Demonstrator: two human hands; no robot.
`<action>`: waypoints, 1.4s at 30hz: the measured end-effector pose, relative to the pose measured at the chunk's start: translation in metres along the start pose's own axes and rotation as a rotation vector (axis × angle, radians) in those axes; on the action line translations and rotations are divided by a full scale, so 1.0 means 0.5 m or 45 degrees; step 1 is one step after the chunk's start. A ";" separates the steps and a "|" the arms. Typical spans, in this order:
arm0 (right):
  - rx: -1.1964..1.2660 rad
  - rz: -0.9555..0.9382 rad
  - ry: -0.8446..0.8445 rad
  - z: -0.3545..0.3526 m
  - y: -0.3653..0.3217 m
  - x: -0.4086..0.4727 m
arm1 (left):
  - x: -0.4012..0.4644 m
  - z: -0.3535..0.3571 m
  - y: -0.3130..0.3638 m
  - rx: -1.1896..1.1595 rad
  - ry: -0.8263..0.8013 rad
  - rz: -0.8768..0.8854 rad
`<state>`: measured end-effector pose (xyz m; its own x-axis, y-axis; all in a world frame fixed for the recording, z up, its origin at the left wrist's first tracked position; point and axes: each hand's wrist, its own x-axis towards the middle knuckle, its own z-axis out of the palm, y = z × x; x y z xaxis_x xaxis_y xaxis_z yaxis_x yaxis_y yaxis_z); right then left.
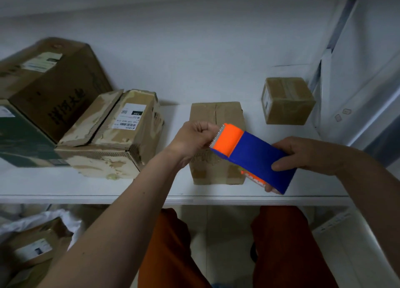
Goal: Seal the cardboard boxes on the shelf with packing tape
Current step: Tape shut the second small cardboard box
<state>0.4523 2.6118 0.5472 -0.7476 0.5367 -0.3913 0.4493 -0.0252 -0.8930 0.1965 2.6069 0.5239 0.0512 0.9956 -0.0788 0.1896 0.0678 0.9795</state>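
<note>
Currently the right hand (303, 155) grips the blue tape dispenser (255, 155) above the small cardboard box (216, 114) on the shelf (86, 188). The left hand (192, 140), fingers curled, pinches at the toothed orange end, apparently freeing the tape. Next step, by judgement: anchor tape on the box's open centre seam.

You have five boxes on the white shelf (86, 186): at far left one big cardboard box (54, 86), one dark green box (21, 140) just in front of it, one worn cardboard box (114, 136) with a white label, one small cardboard box (216, 114) in the middle, and one small cube-shaped box (286, 100) at far right. You hold one tape dispenser (253, 155), blue and orange. Two hands show: your left hand (192, 140) and right hand (303, 153). Below the shelf, near left, lies one more cardboard box (36, 244).
</note>
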 end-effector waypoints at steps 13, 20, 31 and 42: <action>-0.119 0.034 0.293 0.055 -0.051 0.070 | -0.032 -0.015 -0.067 -0.296 0.454 -0.197; -0.137 0.066 0.268 0.049 -0.064 0.068 | -0.033 -0.070 -0.086 -0.254 0.563 -0.206; -0.519 0.210 0.336 0.041 -0.134 0.133 | -0.028 -0.037 -0.134 0.029 1.014 -0.139; -0.700 0.380 0.368 0.038 -0.147 0.197 | 0.007 -0.032 -0.181 0.328 1.018 -0.164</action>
<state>0.3363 2.6506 0.5701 -0.4272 0.7788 -0.4594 0.8556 0.1838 -0.4840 0.1638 2.6054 0.4378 -0.6760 0.7342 0.0627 0.3689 0.2636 0.8913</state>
